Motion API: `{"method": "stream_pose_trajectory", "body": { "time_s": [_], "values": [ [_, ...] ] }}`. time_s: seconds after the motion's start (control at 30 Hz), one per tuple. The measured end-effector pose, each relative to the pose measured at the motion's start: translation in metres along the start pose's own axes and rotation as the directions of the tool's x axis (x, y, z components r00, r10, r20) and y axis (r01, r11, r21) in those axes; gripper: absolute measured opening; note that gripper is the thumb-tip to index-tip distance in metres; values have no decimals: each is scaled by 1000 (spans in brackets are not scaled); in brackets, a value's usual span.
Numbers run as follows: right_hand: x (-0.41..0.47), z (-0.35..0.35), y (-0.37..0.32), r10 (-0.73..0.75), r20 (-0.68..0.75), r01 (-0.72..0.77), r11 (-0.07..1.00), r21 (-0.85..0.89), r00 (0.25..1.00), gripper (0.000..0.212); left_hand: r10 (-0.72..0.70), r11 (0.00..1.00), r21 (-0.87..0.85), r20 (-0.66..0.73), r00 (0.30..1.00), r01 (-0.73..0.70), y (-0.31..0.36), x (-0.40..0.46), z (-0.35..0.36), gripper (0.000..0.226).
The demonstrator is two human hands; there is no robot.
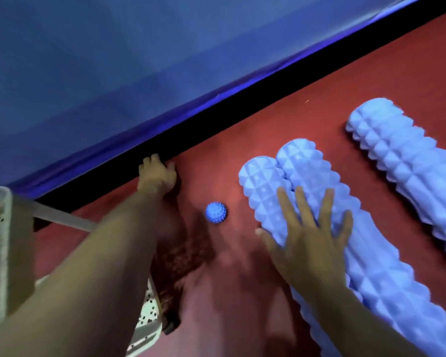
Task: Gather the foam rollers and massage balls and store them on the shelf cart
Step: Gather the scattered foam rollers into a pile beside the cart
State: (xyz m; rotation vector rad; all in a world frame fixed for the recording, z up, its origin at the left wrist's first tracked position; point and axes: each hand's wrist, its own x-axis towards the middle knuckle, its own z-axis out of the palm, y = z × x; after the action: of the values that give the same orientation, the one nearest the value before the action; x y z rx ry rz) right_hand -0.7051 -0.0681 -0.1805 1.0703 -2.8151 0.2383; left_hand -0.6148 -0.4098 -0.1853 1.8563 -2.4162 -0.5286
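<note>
massage ball [216,212] left of 2 touching foam rollers [319,215]

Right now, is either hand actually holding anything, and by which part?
Nothing is gripped. The right hand lies flat, straight fingers spread on the two touching foam rollers. The left hand reaches toward the dark gap; whether it holds anything cannot be told.

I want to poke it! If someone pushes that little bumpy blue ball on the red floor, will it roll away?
Probably yes. The spiky ball is round and sits free on the flat red floor, touching neither hand, so a nudge should roll it. Its little bumps may slow it and help fingers grip. It looks small, so likely light.
</note>
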Motion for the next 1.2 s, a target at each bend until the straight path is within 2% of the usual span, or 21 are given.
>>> {"method": "stream_pose_trajectory", "body": {
  "time_s": [0.13, 0.17, 0.27, 0.33, 0.47, 0.53, 0.67, 0.73, 0.8, 0.93, 1.0, 1.07, 1.2],
  "values": [
    [2, -5, 2, 26, 99, -27, 1000, 11, 995, 82, 17, 999, 31, -217, 976, -10, 0, -9, -15, 52],
    [3, -6, 1, 28, 102, -30, 999, 16, 994, 82, 14, 1000, -14, -196, 981, -17, -2, -11, -15, 53],
    [2, -6, 1, 28, 121, -28, 1000, -8, 992, 82, 58, 992, -116, 63, 996, -50, -11, -20, -1, 42],
    [3, -6, 1, 26, 106, -25, 1000, -5, 994, 82, 65, 980, -193, 112, 992, -43, -17, -32, 9, 30],
    [1, -7, 1, 22, 72, -25, 999, 43, 997, 82, -8, 973, -226, 108, 994, 33, -19, -86, 26, 49],
    [0, -8, 3, 26, 86, -32, 997, 73, 996, 84, -42, 946, -318, 84, 996, 67, -15, -119, 32, 48],
    [7, -18, 6, 29, 289, -62, 993, 104, 957, 92, -149, 839, -538, -77, 986, 85, -1, -179, 28, 40],
    [3, -29, 2, 29, 374, -75, 991, 110, 927, 94, -78, 811, -585, -105, 991, 2, 12, -212, 16, 42],
    [-9, -46, -11, 17, 369, -79, 985, 155, 929, 90, 2, 787, -614, -82, 997, -52, 18, -245, 4, 48],
    [-70, -74, -27, -127, 175, 81, 966, 246, 976, 70, 80, 817, -574, 22, 997, -53, -2, -310, -8, 47],
    [-105, -80, -23, -199, 92, 170, 953, 251, 976, 62, 142, 853, -517, 100, 985, -71, -23, -340, -6, 47],
    [-137, -84, -15, -261, 158, 225, 950, 217, 952, 61, 169, 886, -459, 180, 969, -69, -44, -366, -1, 50],
    [-181, -98, -8, -279, 410, 209, 956, 208, 868, 74, 174, 944, -325, 335, 926, -60, -67, -398, 15, 52]
  ]
}}
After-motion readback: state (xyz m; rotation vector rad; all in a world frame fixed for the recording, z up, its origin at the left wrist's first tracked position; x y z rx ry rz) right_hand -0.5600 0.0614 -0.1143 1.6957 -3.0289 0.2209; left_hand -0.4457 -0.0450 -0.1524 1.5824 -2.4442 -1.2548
